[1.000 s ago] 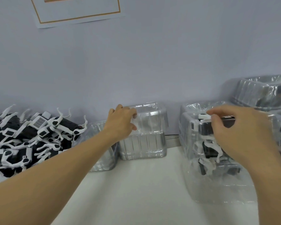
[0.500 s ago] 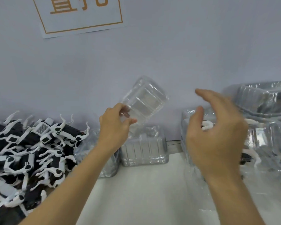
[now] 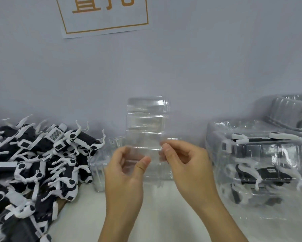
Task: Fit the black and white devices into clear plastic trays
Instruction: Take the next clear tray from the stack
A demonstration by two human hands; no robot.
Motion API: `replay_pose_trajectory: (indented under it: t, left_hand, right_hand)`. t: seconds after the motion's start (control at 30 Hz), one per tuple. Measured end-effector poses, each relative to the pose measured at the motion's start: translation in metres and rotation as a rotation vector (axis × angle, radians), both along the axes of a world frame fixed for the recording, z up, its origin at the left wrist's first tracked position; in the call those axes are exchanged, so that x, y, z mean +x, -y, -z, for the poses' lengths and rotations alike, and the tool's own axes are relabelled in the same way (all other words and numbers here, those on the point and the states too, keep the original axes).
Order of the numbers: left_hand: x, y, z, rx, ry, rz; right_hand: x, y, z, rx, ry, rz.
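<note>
A: Grip?
B: Left hand [image 3: 125, 169] and right hand [image 3: 185, 160] pinch the lower edge of one clear tray [image 3: 146, 126], held upright above the table [image 3: 164, 215].
A: Devices?
B: Loose pile of devices [image 3: 35, 165] left of the grip; filled trays [image 3: 262, 165] right; stacked empty trays [image 3: 101, 172] just behind.

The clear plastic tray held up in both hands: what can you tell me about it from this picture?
The clear plastic tray is thin, see-through and glossy, moulded with ribs running across it. It looks empty, with no device inside. It is held upright in the air in front of the wall, above the white table. The left hand pinches its lower left edge and the right hand pinches its lower right edge. More clear trays stand behind and below it.
</note>
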State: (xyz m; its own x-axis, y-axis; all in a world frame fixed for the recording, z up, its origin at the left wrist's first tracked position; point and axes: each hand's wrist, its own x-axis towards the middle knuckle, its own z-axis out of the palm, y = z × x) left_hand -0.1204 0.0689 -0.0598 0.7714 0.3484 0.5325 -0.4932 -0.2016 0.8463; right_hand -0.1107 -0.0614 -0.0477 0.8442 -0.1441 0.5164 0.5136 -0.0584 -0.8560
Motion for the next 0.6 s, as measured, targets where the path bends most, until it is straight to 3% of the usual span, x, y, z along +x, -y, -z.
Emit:
replay_pose_trajectory:
  t: [0.37,0.6]
  left_hand:
    - [-0.005,-0.020,0.008,-0.024,-0.112,0.092]
    - [-0.004,-0.021,0.008,-0.015,-0.153,0.098]
  right_hand:
    - [0.003,-0.011,0.012,0.137,-0.178,-0.268]
    - [0.004,-0.009,0.013,0.134,-0.214,-0.280]
